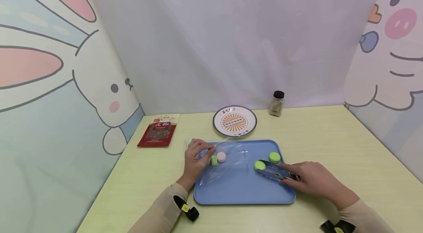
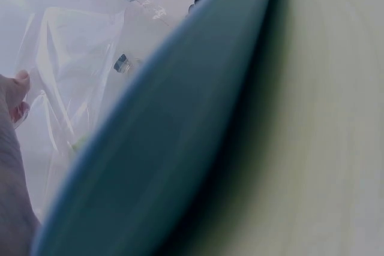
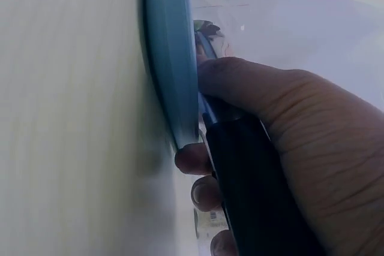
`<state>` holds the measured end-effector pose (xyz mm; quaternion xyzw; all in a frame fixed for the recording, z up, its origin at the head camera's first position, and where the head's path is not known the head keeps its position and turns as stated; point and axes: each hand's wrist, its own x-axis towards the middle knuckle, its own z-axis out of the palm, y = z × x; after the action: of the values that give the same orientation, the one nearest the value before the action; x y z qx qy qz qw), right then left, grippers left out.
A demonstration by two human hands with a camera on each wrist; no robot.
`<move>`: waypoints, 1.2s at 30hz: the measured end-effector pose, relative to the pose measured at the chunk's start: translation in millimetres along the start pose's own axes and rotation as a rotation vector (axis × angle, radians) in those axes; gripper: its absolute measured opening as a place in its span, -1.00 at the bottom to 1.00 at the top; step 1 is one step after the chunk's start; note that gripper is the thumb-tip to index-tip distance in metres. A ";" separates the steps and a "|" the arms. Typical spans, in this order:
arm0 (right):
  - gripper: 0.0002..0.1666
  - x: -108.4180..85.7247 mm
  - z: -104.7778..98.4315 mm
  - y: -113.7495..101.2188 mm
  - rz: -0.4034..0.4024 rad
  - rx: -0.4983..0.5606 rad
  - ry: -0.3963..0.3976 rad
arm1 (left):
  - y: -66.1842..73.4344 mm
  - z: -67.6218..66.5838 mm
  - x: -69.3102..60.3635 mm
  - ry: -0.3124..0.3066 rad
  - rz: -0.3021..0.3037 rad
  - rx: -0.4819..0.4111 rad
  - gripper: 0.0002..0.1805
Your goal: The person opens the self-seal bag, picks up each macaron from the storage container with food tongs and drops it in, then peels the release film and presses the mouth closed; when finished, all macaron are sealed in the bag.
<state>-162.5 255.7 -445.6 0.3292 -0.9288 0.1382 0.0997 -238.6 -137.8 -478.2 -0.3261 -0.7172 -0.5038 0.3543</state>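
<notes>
My left hand [image 1: 195, 159] pinches the edge of a clear plastic bag [image 1: 228, 168] over the left part of a blue tray [image 1: 244, 199]. A green macaron [image 1: 213, 160] and a pink macaron [image 1: 221, 157] show through the bag. In the right wrist view my right hand [image 3: 282, 100] grips black-handled tongs [image 3: 240, 166]. Seen from the head, the tong arms lie on either side of a green macaron [image 1: 259, 165]; whether both touch it I cannot tell. Another green macaron [image 1: 274, 157] sits just behind, near the tray's right edge.
Behind the tray stands a white plate [image 1: 234, 111] with an orange sunburst print. A black-lidded jar [image 1: 277, 104] is at the table's back right. At the back left lies a red spice packet [image 1: 158, 132]. Cartoon-printed panels flank the table [image 1: 333, 141].
</notes>
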 end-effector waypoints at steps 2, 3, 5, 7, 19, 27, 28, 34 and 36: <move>-0.44 0.3 0.4 0.1 -0.008 -0.001 0.022 | -0.2 0.1 -0.8 0.000 -0.002 -0.001 -0.83; -0.45 0.5 0.6 0.1 -0.014 -0.002 0.038 | -0.4 0.2 -1.2 -0.001 -0.004 -0.001 -0.84; -0.46 0.8 1.4 0.3 -0.024 0.002 0.066 | -0.5 0.4 -1.7 -0.001 -0.005 -0.001 -0.84; -0.48 1.8 1.5 0.5 -0.035 0.012 0.094 | -0.5 0.3 -1.3 0.001 -0.004 -0.002 -0.83; -0.45 8.8 -6.7 10.8 0.073 0.240 -0.005 | 6.3 -1.5 4.6 0.017 0.019 0.021 -0.83; -0.68 40.4 -13.3 13.6 0.049 0.347 -0.177 | -2.3 -4.4 -2.1 0.008 0.024 0.025 -0.81; -0.70 46.1 -13.9 13.6 0.042 0.352 -0.196 | -2.9 -5.0 -1.8 0.012 0.029 0.021 -0.80; -0.75 81.5 -16.8 4.0 0.007 0.416 -0.321 | -3.5 -3.6 -0.1 0.024 0.063 -0.018 -0.79; -0.74 94.5 -17.5 -2.2 0.001 0.418 -0.354 | -3.3 -2.0 -0.3 0.026 0.071 -0.023 -0.78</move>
<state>-231.6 204.5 -402.6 0.3613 -0.8831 0.2674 -0.1345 -240.7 -140.7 -479.6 -0.3490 -0.6946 -0.5032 0.3775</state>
